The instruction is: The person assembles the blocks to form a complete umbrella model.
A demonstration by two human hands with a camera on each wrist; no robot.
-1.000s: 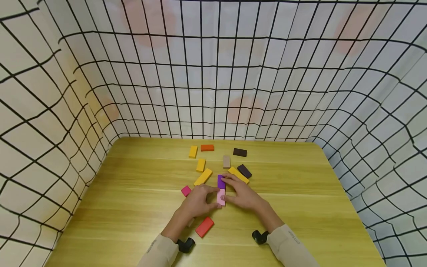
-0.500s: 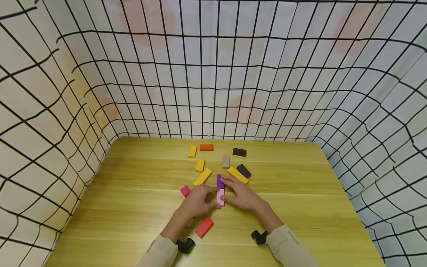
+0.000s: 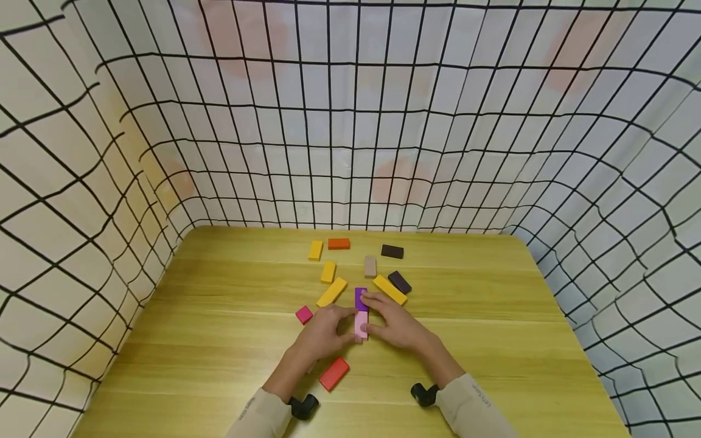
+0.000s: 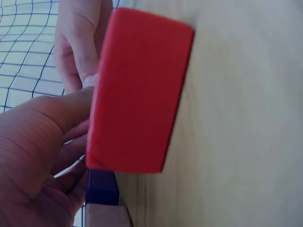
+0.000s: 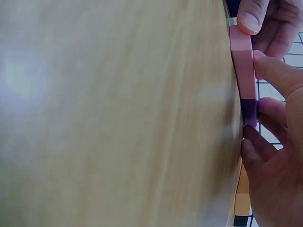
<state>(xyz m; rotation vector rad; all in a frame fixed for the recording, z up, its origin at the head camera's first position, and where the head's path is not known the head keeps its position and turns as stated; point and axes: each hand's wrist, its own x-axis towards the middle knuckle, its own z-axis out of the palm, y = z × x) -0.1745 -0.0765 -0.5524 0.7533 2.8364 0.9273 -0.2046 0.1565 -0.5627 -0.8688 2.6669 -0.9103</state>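
Observation:
A pink block (image 3: 361, 325) and a purple block (image 3: 361, 295) lie end to end in a line on the wooden table. My left hand (image 3: 323, 328) holds the pink block between thumb and fingers from the left, the thumb near its close end. My right hand (image 3: 400, 320) has its thumb on the pink block and its fingers around the purple one. In the right wrist view the pink block (image 5: 243, 61) and purple block (image 5: 249, 111) touch. A red block (image 4: 139, 92) fills the middle of the left wrist view and hides the pair.
Yellow blocks (image 3: 331, 292), an orange block (image 3: 338, 244), a taupe block (image 3: 370, 267) and dark blocks (image 3: 392, 251) lie farther back. A magenta block (image 3: 303, 314) sits left of my left hand. Black grid netting (image 3: 350, 128) stands around the table.
Both hands stay in nearly the same place on the pink and purple blocks. The whole head view shifts only slightly; no block visibly moves on the table.

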